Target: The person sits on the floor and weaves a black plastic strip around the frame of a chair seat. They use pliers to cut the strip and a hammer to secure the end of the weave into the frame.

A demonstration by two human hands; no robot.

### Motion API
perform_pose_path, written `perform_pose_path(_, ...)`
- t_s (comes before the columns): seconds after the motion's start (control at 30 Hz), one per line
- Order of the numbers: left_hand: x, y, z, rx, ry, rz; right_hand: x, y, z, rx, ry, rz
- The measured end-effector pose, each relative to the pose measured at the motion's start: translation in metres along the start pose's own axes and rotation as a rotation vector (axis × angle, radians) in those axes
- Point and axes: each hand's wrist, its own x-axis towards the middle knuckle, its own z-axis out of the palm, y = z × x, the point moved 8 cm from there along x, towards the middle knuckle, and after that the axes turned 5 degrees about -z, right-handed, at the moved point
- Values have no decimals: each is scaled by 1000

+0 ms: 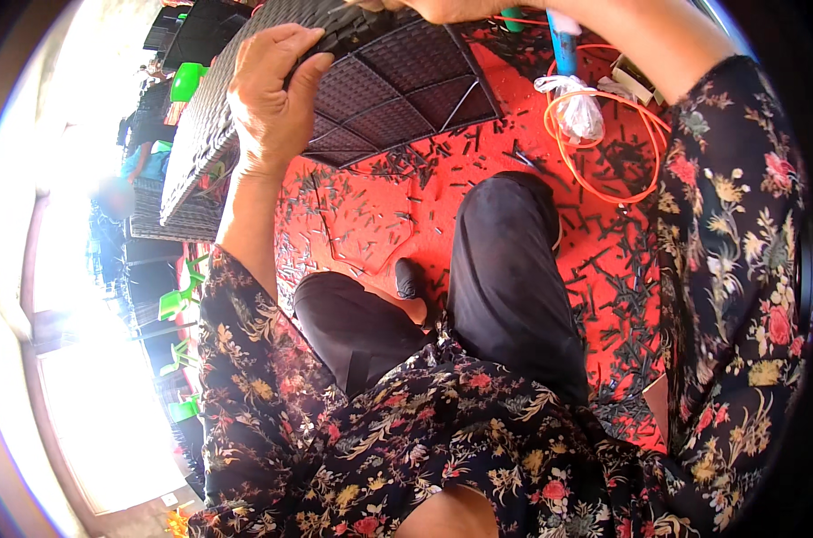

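The dark wicker (397, 85) stands at the top centre of the frame. The left hand (276, 99), upper left, is over it with bent fingers; I cannot tell whether it grips. The right hand (442, 7) is cut off above, its grip unseen. Black scraps (635, 368) litter the red floor (370, 211).

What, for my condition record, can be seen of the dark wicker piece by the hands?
The dark wicker piece looks boxy, its brown-black strips, perhaps synthetic, closely woven. One long side catches bright light; the shadowed face beside it is crossed by dark ridges like frame bars. It lies slanted in the view, above the red floor covering, its far end cut off. The left hand and right hand are at its upper part; exact contact is unclear.
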Motion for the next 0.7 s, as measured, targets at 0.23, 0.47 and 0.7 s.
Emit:
perform_pose_path(0.23,-17,-10,9,-11,-36,-65,-33,20,22,380,219,276)
perform_pose_path(0.47,-52,4,12,-48,-77,-99,-99,24,110,1308,231,900)
perform_pose_path(0.7,-88,26,5,-16,-154,-120,-58,-4,144,1539,347,756)
